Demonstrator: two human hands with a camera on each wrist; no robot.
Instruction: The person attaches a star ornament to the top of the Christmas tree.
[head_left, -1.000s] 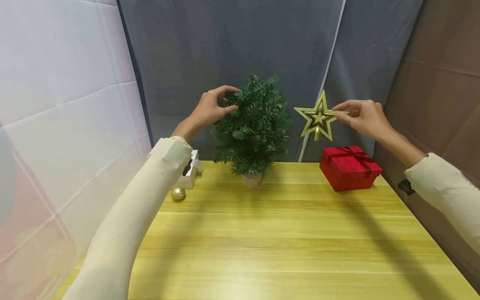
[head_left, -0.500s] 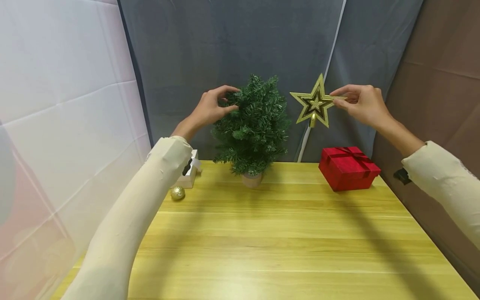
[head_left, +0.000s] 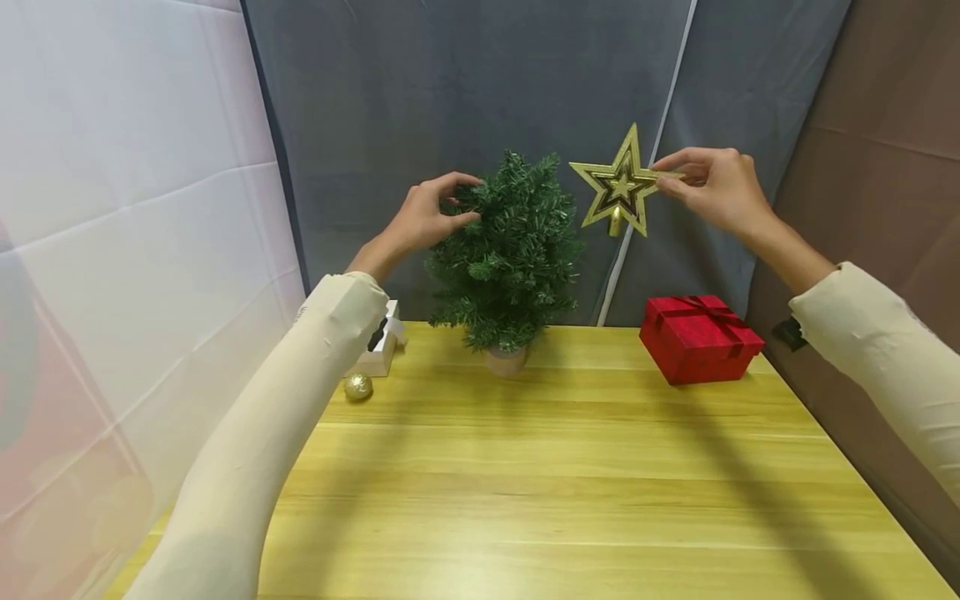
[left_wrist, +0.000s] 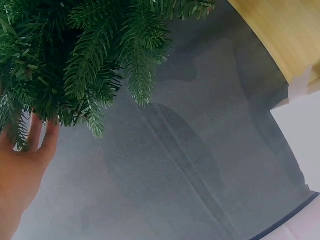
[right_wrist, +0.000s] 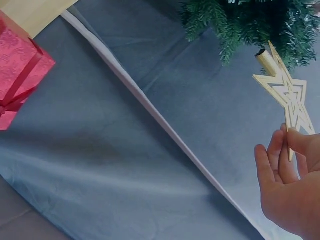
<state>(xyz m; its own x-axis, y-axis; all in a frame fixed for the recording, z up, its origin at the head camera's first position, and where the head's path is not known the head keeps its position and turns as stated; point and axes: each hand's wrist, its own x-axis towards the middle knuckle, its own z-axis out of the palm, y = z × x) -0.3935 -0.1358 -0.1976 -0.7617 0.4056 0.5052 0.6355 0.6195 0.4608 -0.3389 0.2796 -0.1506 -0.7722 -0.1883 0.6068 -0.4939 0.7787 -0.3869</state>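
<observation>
A small artificial Christmas tree (head_left: 521, 250) stands upright in a pale pot (head_left: 506, 361) at the back of the table. My left hand (head_left: 422, 218) holds its upper left branches, thumb and fingers curved around them; in the left wrist view the fingertips go in among the needles (left_wrist: 90, 60). To the right of the treetop, my right hand (head_left: 722, 188) pinches a gold star tree topper (head_left: 621, 185) by its right point, between thumb and fingers. The star is upright in the air, with its short tube socket (right_wrist: 268, 62) pointing down, apart from the tree.
A red gift box (head_left: 701, 340) with a ribbon sits at the back right of the wooden table (head_left: 540, 483). At the left are a gold bauble (head_left: 357, 387) and a white box (head_left: 381, 354), partly behind my left sleeve. Grey cloth (head_left: 450, 75) hangs behind the tree.
My right hand has raised the star and brought it somewhat left, closer to the treetop's height. The left hand stays at the branches.
</observation>
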